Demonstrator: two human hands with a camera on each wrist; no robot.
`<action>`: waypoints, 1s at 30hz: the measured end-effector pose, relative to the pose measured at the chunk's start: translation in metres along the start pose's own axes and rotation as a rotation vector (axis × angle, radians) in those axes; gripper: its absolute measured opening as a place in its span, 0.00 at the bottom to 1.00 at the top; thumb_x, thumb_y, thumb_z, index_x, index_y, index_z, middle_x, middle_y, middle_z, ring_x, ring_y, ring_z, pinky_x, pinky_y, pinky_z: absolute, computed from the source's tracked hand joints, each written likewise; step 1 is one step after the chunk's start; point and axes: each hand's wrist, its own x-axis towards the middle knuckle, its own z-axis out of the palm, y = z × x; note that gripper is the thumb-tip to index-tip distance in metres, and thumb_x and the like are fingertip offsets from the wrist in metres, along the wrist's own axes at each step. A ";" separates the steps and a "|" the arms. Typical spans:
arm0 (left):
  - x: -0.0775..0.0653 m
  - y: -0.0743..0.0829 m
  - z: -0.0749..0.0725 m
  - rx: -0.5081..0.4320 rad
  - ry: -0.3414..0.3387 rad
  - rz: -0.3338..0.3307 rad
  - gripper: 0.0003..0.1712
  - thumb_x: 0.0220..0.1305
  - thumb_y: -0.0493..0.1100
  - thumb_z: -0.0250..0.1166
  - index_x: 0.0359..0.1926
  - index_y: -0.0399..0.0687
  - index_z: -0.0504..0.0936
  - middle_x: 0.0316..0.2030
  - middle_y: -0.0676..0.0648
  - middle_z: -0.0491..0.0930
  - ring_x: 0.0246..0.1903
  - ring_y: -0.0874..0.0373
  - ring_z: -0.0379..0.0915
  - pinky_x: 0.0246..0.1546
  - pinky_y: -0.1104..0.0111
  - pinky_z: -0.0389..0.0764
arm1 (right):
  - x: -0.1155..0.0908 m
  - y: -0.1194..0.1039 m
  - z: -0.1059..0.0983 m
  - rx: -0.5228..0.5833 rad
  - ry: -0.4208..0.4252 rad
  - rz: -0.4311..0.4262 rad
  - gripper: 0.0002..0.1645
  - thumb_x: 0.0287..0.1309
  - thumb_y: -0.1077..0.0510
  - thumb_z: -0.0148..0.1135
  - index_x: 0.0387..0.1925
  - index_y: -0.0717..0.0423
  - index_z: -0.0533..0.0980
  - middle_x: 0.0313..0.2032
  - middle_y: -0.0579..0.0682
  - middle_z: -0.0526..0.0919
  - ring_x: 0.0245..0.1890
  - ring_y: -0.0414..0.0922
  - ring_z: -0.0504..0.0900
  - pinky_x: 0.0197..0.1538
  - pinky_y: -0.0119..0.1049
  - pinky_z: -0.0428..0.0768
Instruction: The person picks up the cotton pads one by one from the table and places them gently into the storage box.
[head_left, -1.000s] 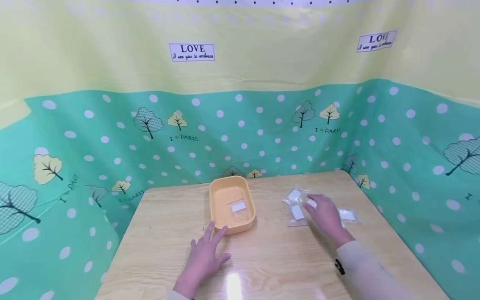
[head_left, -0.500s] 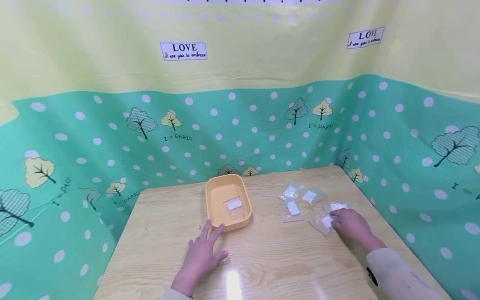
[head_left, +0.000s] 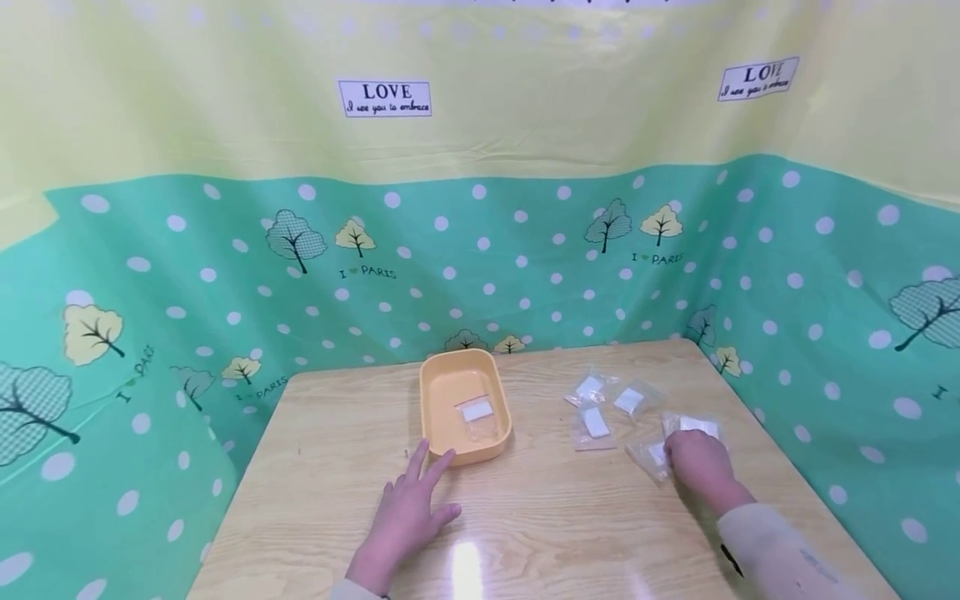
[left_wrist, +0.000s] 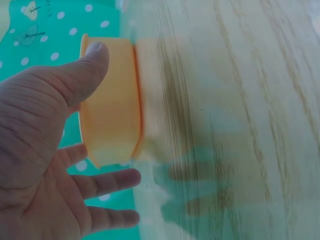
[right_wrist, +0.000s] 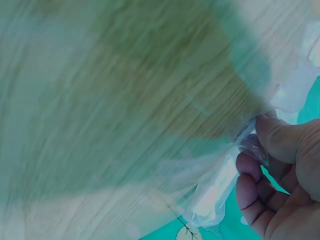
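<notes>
My left hand [head_left: 408, 517] is spread with straight fingers at the near rim of a light orange plastic bin [head_left: 467, 457]. Its thumb overlaps the bin's wall [left_wrist: 112, 100] in the left wrist view. Inside the bin lies a small clear plastic bag [head_left: 480, 423] with a white block in it. Over at the right, my right hand [head_left: 701, 467] is low over the table, beside a similar bag [head_left: 649, 457]. Thumb and fingers pinch crinkled clear plastic [right_wrist: 254, 148] in the right wrist view. Another bag [head_left: 699, 426] lies just behind that hand, partly covered by it.
Three more clear bags with white pieces, such as the nearest one [head_left: 596, 423], lie grouped right of the bin. The wooden table [head_left: 555, 517] backs onto a green and yellow dotted curtain [head_left: 420, 250] that also runs along both sides.
My right hand has moved right and nearer from the grouped bags, leaving one there, to the bags at the far right, where it now pinches plastic. The left hand stays at the bin.
</notes>
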 end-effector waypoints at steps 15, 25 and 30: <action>-0.002 0.003 -0.001 -0.026 0.000 0.002 0.49 0.62 0.59 0.78 0.81 0.67 0.67 0.85 0.35 0.51 0.64 0.20 0.74 0.60 0.21 0.70 | 0.000 -0.005 -0.001 -0.154 0.059 -0.108 0.13 0.62 0.70 0.60 0.26 0.54 0.81 0.24 0.50 0.81 0.26 0.48 0.74 0.35 0.49 0.82; -0.001 0.005 -0.001 -0.013 -0.005 0.006 0.48 0.63 0.59 0.77 0.81 0.66 0.67 0.85 0.35 0.51 0.62 0.19 0.76 0.59 0.22 0.72 | 0.009 -0.018 -0.025 -0.049 0.006 -0.111 0.05 0.65 0.64 0.69 0.36 0.54 0.89 0.37 0.52 0.91 0.36 0.48 0.85 0.45 0.54 0.87; -0.003 0.005 -0.004 -0.008 -0.006 0.008 0.48 0.63 0.58 0.77 0.80 0.64 0.67 0.85 0.35 0.52 0.63 0.21 0.76 0.59 0.22 0.73 | 0.025 -0.062 -0.037 0.080 0.029 -0.135 0.07 0.69 0.56 0.71 0.41 0.54 0.90 0.38 0.51 0.92 0.37 0.47 0.86 0.46 0.53 0.87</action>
